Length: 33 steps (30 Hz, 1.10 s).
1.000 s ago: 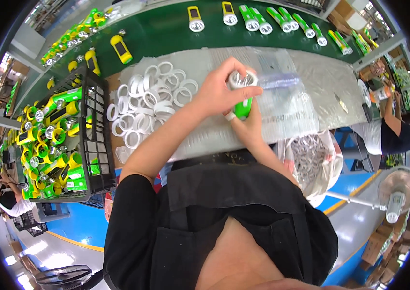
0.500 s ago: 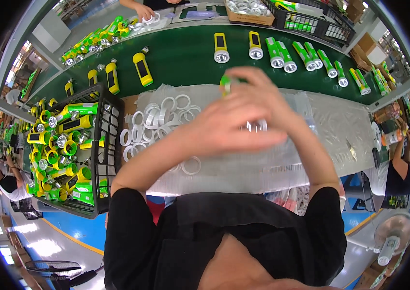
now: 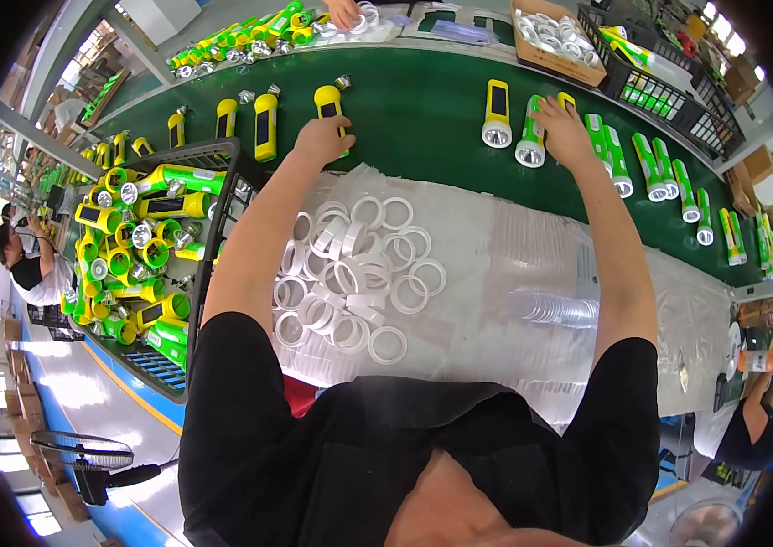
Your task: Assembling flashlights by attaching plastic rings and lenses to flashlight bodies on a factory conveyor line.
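At the far left, a black crate (image 3: 222,182) heaped with yellow and green torches is seen beside the bench (image 3: 423,118). Next to it, the left hand (image 3: 321,139) is stretched forward and closed over the lower end of a yellow torch (image 3: 327,100) standing on the green belt; the fingers are curled round it, so a grasp is judged to be in hand. White rings (image 3: 350,273) are spread on clear plastic sheeting between the arms, with a stack of clear lenses (image 3: 555,308) further right. The right hand (image 3: 561,128) is laid on a green torch (image 3: 532,137), just beside another yellow one (image 3: 496,114); whether its fingers are closed or merely resting cannot be told. The step appears to be picking or setting torches on the belt; a firm grip and a clean lift would likely be called for next. Torch details under both palms are hidden, and rim objects are bent by the lens.
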### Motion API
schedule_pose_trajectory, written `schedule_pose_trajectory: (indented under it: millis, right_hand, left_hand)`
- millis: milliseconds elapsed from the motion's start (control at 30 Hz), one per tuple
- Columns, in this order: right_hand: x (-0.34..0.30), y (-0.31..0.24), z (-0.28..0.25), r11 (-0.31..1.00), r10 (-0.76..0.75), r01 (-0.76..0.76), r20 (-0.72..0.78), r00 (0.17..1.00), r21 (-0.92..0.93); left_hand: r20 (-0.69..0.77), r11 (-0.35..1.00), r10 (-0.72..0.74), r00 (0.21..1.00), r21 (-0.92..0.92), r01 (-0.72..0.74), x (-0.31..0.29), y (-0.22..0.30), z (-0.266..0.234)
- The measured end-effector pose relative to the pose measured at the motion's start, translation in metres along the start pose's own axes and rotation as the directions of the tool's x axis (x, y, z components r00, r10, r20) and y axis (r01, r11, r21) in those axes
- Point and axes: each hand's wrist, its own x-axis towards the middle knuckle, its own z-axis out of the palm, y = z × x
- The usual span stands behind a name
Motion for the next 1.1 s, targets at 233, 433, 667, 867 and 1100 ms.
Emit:
schedule_pose_trajectory:
  millis: [233,433,667,867,1100]
  right_hand:
    - [-0.061,-0.079,-0.036,0.323,0.284,-0.076,-0.02,0.959,0.943]
    - [-0.141,-0.162,-0.103,-0.636,0.372,-0.031,0.341,0.864,0.771]
    - [-0.267,-0.211,-0.129,-0.726,0.229,-0.006,0.25,0.941,0.688]
    - [-0.302,-0.246,-0.147,-0.635,0.075,-0.137,0.237,0.969,0.76]
    - [-0.305,-0.251,-0.141,-0.493,0.11,-0.121,0.199,0.974,0.862]
  left_hand:
    - [-0.036,0.831,0.296,0.954,-0.482,-0.276,-0.056,0.101,-0.038]
    - [-0.203,0.401,0.777,0.596,-0.571,-0.717,-0.179,0.177,-0.023]
    - [-0.339,0.434,0.516,0.786,-0.688,-0.582,-0.216,0.203,-0.021]
    - [0.033,-0.002,0.666,0.745,-0.999,0.045,-0.252,0.23,-0.004]
    - [-0.335,0.139,0.795,0.505,-0.71,-0.69,-0.26,0.201,-0.029]
